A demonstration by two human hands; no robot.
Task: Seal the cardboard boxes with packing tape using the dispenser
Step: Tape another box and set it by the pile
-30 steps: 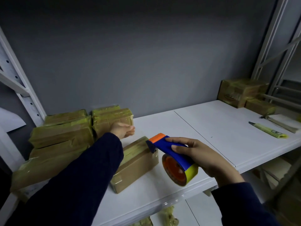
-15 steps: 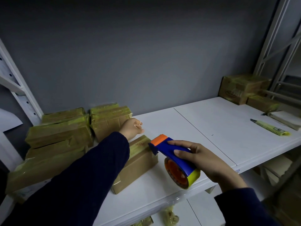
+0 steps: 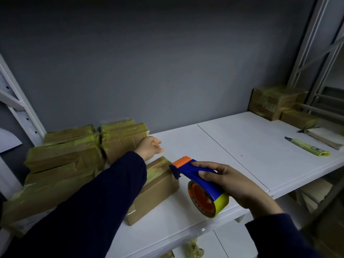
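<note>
Shelf (image 3: 242,146) running left to right, bare white stretch lying open right of centre. Taped stack (image 3: 65,155) sitting far left against wall. Box (image 3: 158,187) lying diagonally centre-left, near end close to shelf's front edge; red print on top too small to read. Right hand (image 3: 238,185) gripping dispenser (image 3: 201,181) just right of box, orange end reaching box's far corner. Left hand (image 3: 150,148) hovering beyond box, fingers loosely curled, holding nothing. Knife (image 3: 307,148) lying far right; label unreadable.
</note>
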